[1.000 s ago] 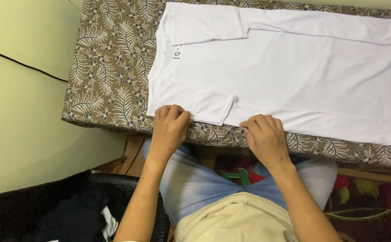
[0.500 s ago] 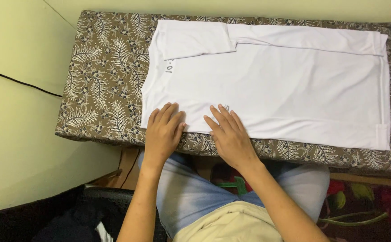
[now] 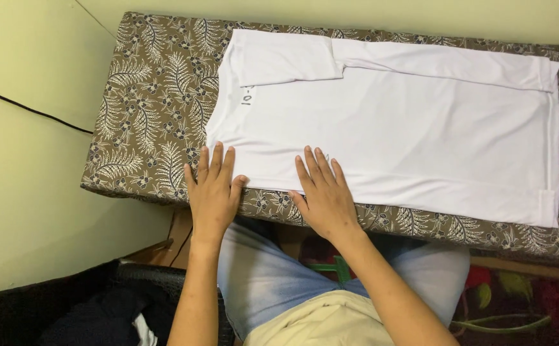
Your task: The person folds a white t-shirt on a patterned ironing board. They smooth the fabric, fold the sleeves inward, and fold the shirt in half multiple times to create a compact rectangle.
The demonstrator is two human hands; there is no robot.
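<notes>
Pressing flat: left hand and right hand, both open-palmed, smooth the white T-shirt's 6 o'clock edge on the table; next, likely another fold

L hand has slid left off sleeve to shirt corner, fingers flat. R hand moved left from hem edge, now flat on folded sleeve.

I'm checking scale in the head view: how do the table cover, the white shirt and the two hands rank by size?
1. Table cover
2. White shirt
3. Left hand and right hand, which look alike.
</notes>
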